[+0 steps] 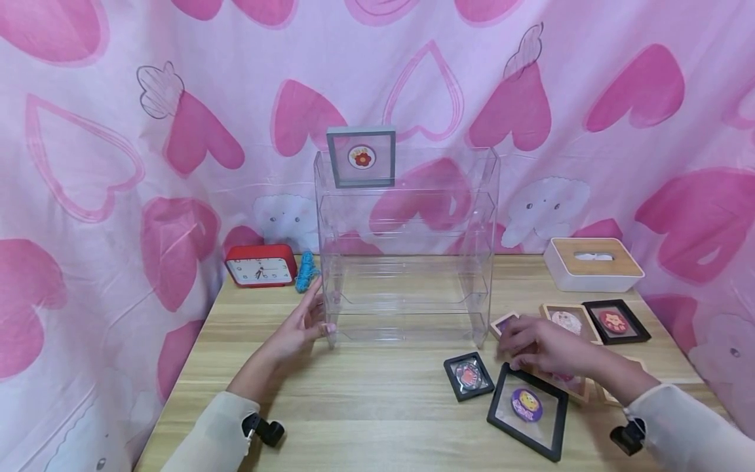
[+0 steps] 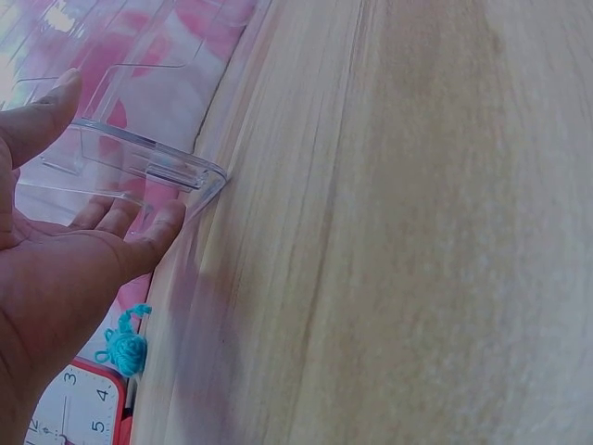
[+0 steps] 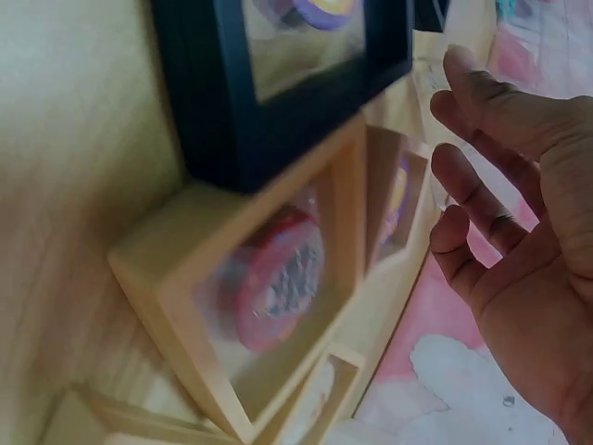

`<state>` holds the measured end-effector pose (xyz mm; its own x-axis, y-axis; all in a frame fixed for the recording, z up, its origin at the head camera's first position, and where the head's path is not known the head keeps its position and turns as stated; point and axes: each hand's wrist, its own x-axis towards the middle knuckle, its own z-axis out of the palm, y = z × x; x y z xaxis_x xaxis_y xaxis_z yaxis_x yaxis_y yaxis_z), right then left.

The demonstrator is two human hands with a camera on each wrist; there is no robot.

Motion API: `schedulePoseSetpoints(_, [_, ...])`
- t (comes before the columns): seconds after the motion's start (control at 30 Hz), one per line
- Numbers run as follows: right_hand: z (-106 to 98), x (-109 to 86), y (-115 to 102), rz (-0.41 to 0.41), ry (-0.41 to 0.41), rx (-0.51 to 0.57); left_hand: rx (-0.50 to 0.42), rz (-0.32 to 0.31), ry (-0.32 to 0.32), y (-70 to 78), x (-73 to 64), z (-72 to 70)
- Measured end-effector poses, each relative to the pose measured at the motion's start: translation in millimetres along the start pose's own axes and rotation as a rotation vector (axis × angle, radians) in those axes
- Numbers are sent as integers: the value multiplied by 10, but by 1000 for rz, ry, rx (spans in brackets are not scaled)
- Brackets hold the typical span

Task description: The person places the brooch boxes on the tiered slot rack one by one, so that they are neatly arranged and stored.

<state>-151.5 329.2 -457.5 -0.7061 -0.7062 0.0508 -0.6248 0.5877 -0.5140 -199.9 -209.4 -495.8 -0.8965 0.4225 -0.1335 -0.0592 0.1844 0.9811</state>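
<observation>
With 12 o'clock toward the curtain (image 1: 566,98), the nearest thing on the bench (image 1: 354,406) is the purple frame (image 1: 542,423), a black square turned cornerwise, between 6 and 7 o'clock from the right hand (image 1: 545,344); the paw frame (image 1: 472,394), small and black, lies at 8. The right hand is loosely bent, with gaps between its fingers, and has hold of nothing. Directly beneath it, partly hidden, lies the wood frame (image 1: 580,393), far nearer to this hand than to the other; it looks about square, so no long axis tells. It is thick and pale, with a clear pane and a round red badge. The mini frame (image 1: 503,321), also wooden, pokes out at 10 o'clock, just beside the fingertips; whether they touch it, I cannot tell. Also at 10, farther off, stands the rack (image 1: 407,307), clear and tiered, its shelves running 9 to 3. The left hand (image 1: 303,321) touches its lower left corner, thumb and fingers well spread about the edge, apparently not pinching. Behind stand the red clock (image 1: 262,270) at the rack's 9 and the tissue box (image 1: 596,282) at its 3.
</observation>
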Motion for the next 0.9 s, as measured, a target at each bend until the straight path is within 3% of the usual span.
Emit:
schedulePoseSetpoints(0.27, [171, 9, 63, -95, -6, -26, 11, 1, 6, -8, 6, -8])
schedulePoseSetpoints(0.5, [201, 25, 51, -89, -24, -97, -1, -2, 6, -30, 1, -4])
schedulePoseSetpoints(0.73, [275, 10, 28, -122, 19, -167, 6, -16, 14, -26, -1, -5])
schedulePoseSetpoints(0.9, [232, 9, 30, -119, -15, -113, -5, -27, 8, -16, -12, -6])
